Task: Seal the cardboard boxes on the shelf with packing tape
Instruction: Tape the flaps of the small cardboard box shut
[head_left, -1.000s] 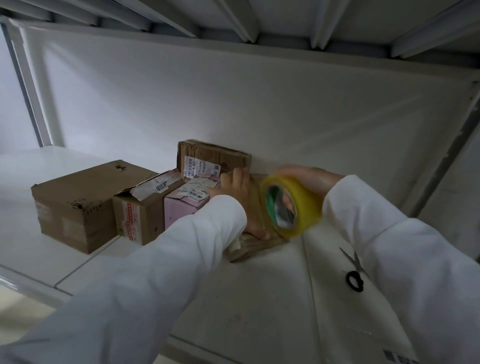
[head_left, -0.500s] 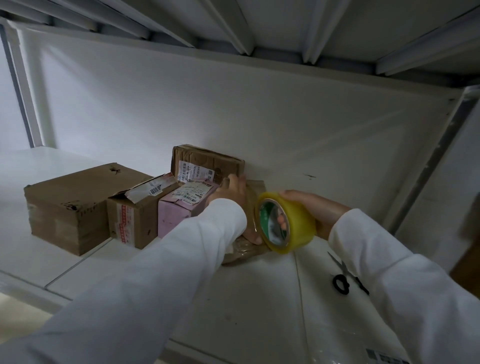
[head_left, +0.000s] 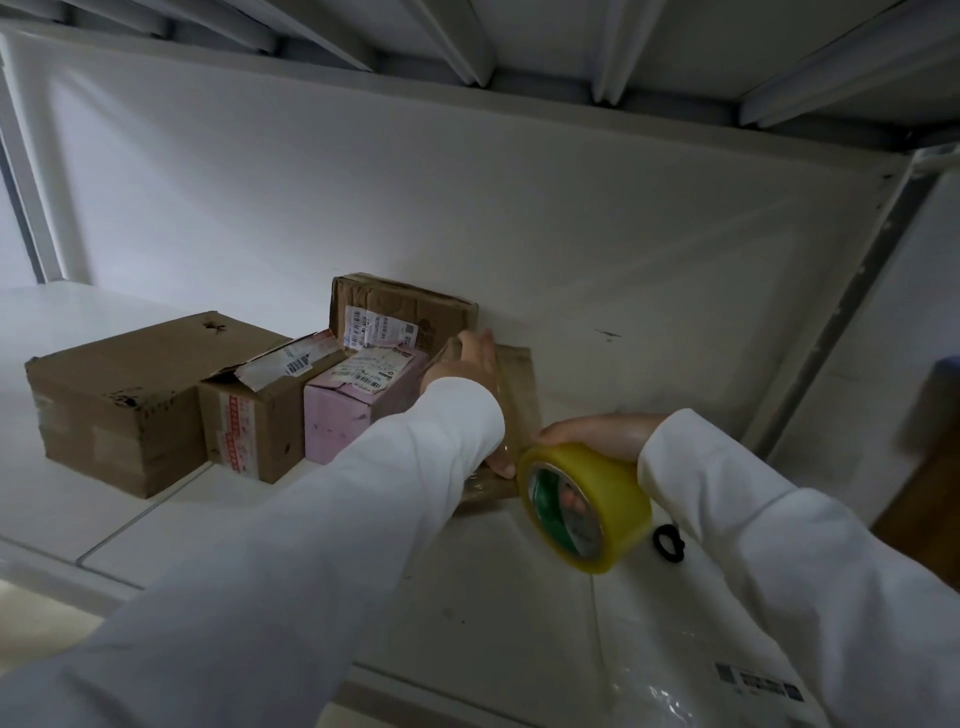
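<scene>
Tape roll (head_left: 587, 506) in right hand's (head_left: 597, 434) curled grip, left hand (head_left: 462, 364) flat on box (head_left: 511, 395)

1. White back panel (head_left: 519, 218) behind the shelf, smooth, with a small dark scuff toward the right.
2. Underside of an upper shelf (head_left: 519, 36) overhead, ribbed with pale metal beams.
3. White shelf surface (head_left: 493, 597), split by thin seams.
4. Grey upright post (head_left: 852, 291) slanting at right; another at the left edge.
5. Dim, cool light, brightest at far left.
</scene>
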